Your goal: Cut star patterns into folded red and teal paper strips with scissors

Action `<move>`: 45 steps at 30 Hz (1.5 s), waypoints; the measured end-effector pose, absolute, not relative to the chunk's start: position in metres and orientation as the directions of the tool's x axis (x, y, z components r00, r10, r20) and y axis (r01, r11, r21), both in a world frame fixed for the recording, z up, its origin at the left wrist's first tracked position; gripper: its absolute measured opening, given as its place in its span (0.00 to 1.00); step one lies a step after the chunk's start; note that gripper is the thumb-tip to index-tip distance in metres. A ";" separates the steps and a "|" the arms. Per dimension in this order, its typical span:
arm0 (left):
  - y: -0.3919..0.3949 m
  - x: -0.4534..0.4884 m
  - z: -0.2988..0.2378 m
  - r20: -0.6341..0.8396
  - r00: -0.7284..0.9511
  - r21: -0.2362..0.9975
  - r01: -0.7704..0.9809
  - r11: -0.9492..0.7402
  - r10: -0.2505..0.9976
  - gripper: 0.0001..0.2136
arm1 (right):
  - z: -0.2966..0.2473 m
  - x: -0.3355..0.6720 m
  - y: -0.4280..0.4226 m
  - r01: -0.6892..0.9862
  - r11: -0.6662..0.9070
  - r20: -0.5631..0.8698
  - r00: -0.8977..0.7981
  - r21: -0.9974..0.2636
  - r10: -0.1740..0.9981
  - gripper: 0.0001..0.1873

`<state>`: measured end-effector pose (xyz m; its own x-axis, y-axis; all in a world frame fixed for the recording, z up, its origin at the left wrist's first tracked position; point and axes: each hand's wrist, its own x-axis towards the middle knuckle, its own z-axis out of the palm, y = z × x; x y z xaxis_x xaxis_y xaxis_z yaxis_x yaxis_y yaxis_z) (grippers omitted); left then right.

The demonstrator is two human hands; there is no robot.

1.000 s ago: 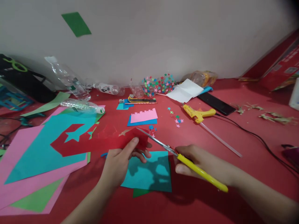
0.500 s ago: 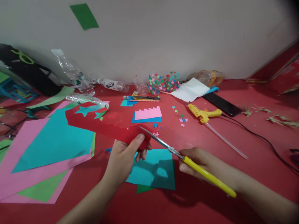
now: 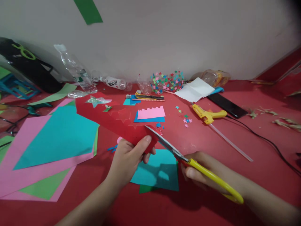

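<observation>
My left hand [image 3: 131, 157] pinches a strip of red paper [image 3: 103, 117] near its right end, thumb on top. Star-shaped openings and notches run along the strip's upper edge. In my right hand [image 3: 199, 166] is a pair of scissors with yellow handles [image 3: 215, 180]. The scissors' blades point up and left and lie across the red paper's right end, just beyond my left thumb. Below the hands, a sheet of turquoise paper [image 3: 155, 175] lies over a green one on the red table [image 3: 131, 207].
Coloured sheets [image 3: 56, 141] are stacked at left. Plastic bottles [image 3: 115, 83] and a star-covered clear piece [image 3: 166, 82] are along the wall. A utility knife [image 3: 149, 96], pink paper [image 3: 151, 112], small stars [image 3: 186, 120], a yellow glue gun [image 3: 207, 114] and a black phone [image 3: 227, 105] are beyond my hands.
The red strip has tilted, its right end lower, and my left hand has moved slightly right with it. The scissors remain at the paper's right end. The whole view has shifted a little.
</observation>
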<state>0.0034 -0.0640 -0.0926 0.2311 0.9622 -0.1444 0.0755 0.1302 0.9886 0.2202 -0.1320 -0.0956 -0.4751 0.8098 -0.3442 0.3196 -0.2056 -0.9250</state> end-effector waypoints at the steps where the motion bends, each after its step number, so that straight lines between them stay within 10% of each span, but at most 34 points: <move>1: -0.064 0.004 -0.092 -0.153 0.234 0.988 0.071 0.140 0.960 0.17 | -0.094 0.219 -0.132 0.314 -0.218 -0.353 -0.484 -0.924 0.801 0.30; 45: -0.063 0.002 -0.096 -0.198 0.280 0.977 -0.020 0.211 0.939 0.16 | -0.103 0.212 -0.130 0.334 -0.112 -0.260 -0.440 -0.936 0.859 0.29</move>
<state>0.0024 -0.0630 -0.0962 0.2802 0.9394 -0.1975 -0.0201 0.2115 0.9772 0.2123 -0.1295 -0.1030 -0.4402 0.8593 -0.2603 0.3343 -0.1122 -0.9358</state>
